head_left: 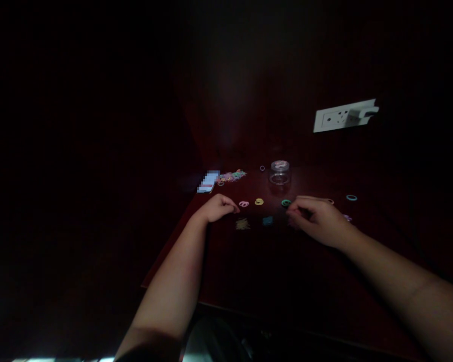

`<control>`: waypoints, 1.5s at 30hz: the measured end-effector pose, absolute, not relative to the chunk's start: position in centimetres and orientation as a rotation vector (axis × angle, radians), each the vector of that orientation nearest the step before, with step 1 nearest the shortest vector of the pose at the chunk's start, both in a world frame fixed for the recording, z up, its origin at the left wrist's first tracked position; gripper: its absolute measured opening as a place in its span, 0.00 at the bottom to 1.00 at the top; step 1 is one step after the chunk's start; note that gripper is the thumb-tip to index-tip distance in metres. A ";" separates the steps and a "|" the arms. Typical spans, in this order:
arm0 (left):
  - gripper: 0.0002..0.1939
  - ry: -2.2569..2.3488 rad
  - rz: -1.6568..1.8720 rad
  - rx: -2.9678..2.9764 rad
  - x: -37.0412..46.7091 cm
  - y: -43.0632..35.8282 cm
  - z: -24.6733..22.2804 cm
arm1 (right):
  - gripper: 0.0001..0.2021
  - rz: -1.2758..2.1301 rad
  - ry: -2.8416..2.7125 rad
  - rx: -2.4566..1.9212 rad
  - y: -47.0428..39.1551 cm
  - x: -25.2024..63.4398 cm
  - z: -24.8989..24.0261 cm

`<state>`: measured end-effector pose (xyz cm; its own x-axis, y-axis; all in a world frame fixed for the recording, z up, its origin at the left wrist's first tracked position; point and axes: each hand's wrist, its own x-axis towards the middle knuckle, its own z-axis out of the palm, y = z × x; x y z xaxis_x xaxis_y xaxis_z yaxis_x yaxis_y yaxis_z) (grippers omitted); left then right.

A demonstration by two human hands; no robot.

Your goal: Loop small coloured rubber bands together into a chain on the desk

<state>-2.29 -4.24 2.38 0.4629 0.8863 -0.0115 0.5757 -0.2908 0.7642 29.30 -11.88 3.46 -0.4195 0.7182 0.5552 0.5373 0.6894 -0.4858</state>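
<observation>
My left hand [219, 207] rests on the dark red table, its fingers curled together near the pink bands [243, 204] and the beige pile of bands [242, 224]. Whether it holds anything is too small to tell. Over the right part of the table, my right hand [312, 216] has thumb and fingers pinched beside the green bands [286, 203]; what lies between the fingertips cannot be made out. Yellow bands [259, 201] and a teal pile [268, 220] lie between the hands. Purple bands [347, 217] are partly hidden behind my right hand.
A lidded clear jar [280, 173] stands at the back. Left of it are a mixed heap of colourful bands [232, 176] and a phone [208, 181]. One blue band [351, 197] lies at the right. A socket panel [334, 118] with a plug is on the wall.
</observation>
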 end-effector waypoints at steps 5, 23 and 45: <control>0.14 1.424 0.685 2.050 -2.0 -3.3 0.8 | 0.10 0.281 -2.132 -0.958 -11.7 29.3 3.3; 0.11 1.222 0.531 2.107 -0.4 -5.2 2.3 | 0.10 0.275 -2.129 -0.948 -11.8 29.2 3.3; 0.11 1.504 0.850 2.135 -0.9 -3.5 0.7 | 0.10 0.284 -2.146 -0.948 -11.8 29.3 3.2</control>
<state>-0.89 -3.48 0.68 0.2391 0.9378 0.2518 0.6992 -0.3462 0.6255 29.31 -11.81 3.22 -0.4364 0.7082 0.5549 0.5392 0.6996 -0.4688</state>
